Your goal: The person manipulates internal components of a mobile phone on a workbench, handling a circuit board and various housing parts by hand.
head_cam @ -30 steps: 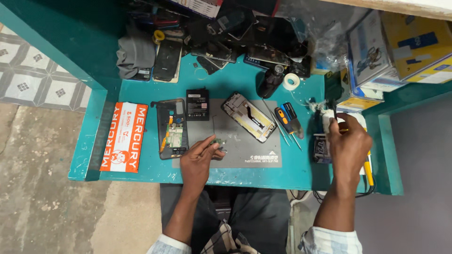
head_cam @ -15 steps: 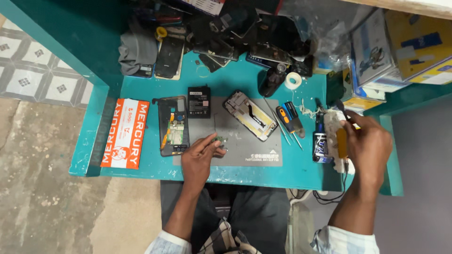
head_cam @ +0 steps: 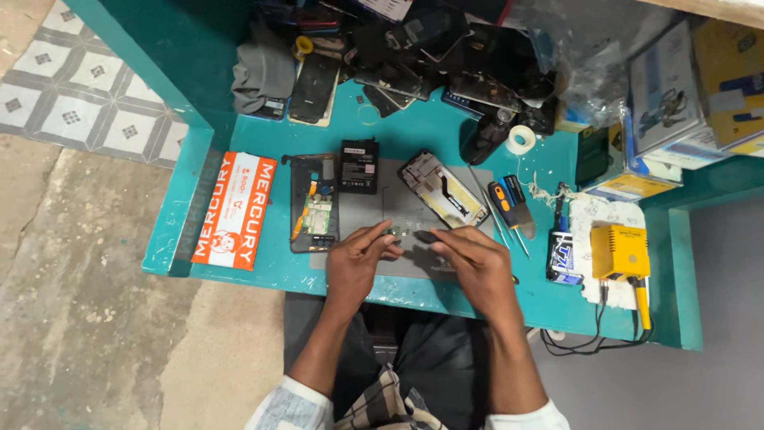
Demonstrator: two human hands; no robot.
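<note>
Teal workbench (head_cam: 446, 131), grey mat (head_cam: 382, 215), yellow soldering station (head_cam: 619, 252), orange-white sticker (head_cam: 235, 210)

The right hand (head_cam: 476, 267) is no longer out at the right end of the bench by the yellow soldering station (head_cam: 621, 252); it now sits over the grey work mat (head_cam: 398, 211), close to the left hand (head_cam: 358, 259), with a dark slim tool in its fingers pointing at the small circuit board (head_cam: 395, 232). The left hand's fingers now pinch that board. The camera view has also shifted nearer to the bench.
</note>
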